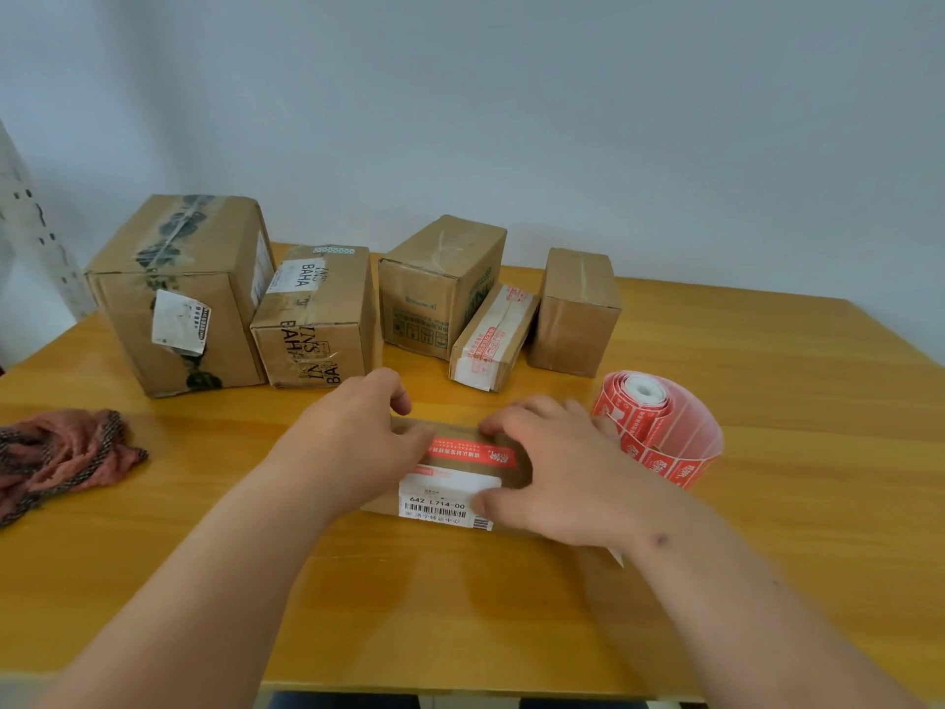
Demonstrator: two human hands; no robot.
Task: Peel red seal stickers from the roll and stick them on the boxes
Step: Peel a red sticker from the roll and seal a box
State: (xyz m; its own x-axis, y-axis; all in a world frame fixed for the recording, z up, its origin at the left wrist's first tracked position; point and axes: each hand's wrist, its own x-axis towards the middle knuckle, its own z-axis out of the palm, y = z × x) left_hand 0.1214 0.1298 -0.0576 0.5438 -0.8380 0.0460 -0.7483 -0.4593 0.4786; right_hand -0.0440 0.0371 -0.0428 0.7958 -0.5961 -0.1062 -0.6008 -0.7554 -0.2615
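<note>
A small flat cardboard box lies in the middle of the wooden table, with a white barcode label on its near side. A red seal sticker lies across its top. My left hand grips the box's left end, fingers curled over the far edge. My right hand grips the right end, thumb on the barcode label and fingers over the far edge. The roll of red stickers stands just right of my right hand.
Several cardboard boxes stand in a row at the back: a large one, a printed one, a taller one, a small one with red-white tape and a plain one. A pink cloth lies at left.
</note>
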